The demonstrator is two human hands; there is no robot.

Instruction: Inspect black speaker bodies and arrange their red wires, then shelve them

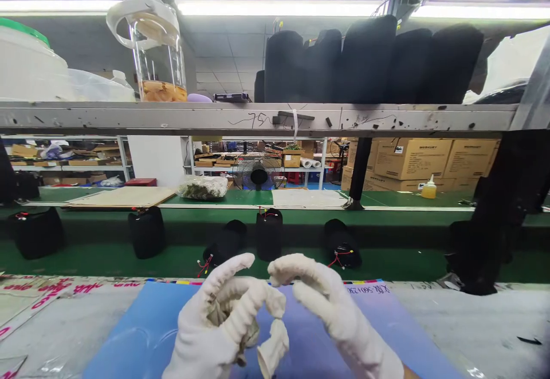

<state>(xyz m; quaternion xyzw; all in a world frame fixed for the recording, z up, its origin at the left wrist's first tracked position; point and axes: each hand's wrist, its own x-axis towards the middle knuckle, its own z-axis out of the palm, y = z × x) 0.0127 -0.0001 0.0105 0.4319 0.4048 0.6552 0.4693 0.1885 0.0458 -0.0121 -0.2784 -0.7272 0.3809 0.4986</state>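
White gloves cover both hands. My left hand [221, 324], low and just left of centre, has its fingers curled round a crumpled off-white cloth [274, 347], which may be another glove. Part of the cloth hangs below the fingertips, and the rest is mostly hidden inside the hand. To its right, my right hand [330, 307] is raised with curved, parted fingers and holds nothing. Its fingertips are close to the left hand's but do not touch them. Both hands are over a blue sheet [141, 322] on the bench.
Behind the bench, a green conveyor [184, 236] carries several black cylinders with red wires. An overhead shelf [193, 117] bears a glass jar [158, 64] and several black padded pieces [369, 61]. A dark post [490, 213] stands at right. Farther back are a fan [258, 174] and cartons [412, 158].
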